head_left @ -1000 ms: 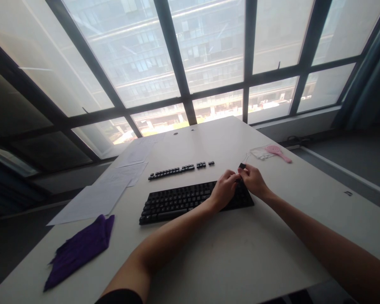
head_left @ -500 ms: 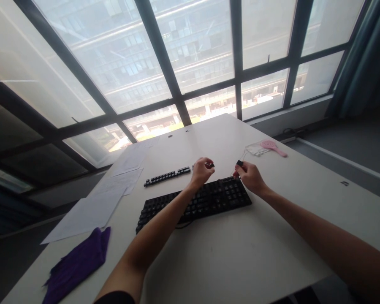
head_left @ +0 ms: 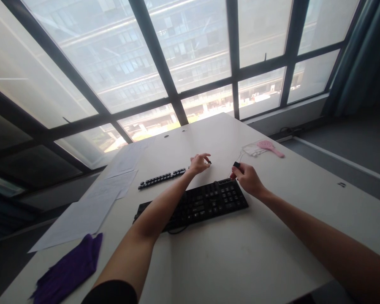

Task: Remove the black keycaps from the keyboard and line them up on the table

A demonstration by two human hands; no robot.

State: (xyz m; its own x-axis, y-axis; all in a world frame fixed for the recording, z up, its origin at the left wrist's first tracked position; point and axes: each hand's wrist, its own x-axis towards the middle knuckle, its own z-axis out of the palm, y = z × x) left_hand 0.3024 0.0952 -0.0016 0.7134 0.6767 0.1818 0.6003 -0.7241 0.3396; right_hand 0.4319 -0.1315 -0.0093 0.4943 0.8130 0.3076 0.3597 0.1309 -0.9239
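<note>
My left hand (head_left: 200, 164) is above the table behind the keyboard, its thumb and fingers closed around a small black keycap (head_left: 209, 162). Its wrist hides part of a row of loose black keycaps (head_left: 161, 179). Over the top right corner of the black keyboard (head_left: 205, 203), my right hand (head_left: 247, 179) pinches a small black piece with thin wires, which looks like a keycap puller (head_left: 237, 164). My left forearm covers the keyboard's left part.
Paper sheets (head_left: 79, 221) and a folded purple cloth (head_left: 68, 270) lie on the left of the white table (head_left: 240, 249). A pink hand-held fan or brush (head_left: 270, 147) rests by a clear bag (head_left: 252, 149) at the back right. Large windows stand behind.
My left hand has moved away from the keyboard, towards the back of the table, with the keycap. My right hand stays near the keyboard's top right corner. The view has shifted slightly.
</note>
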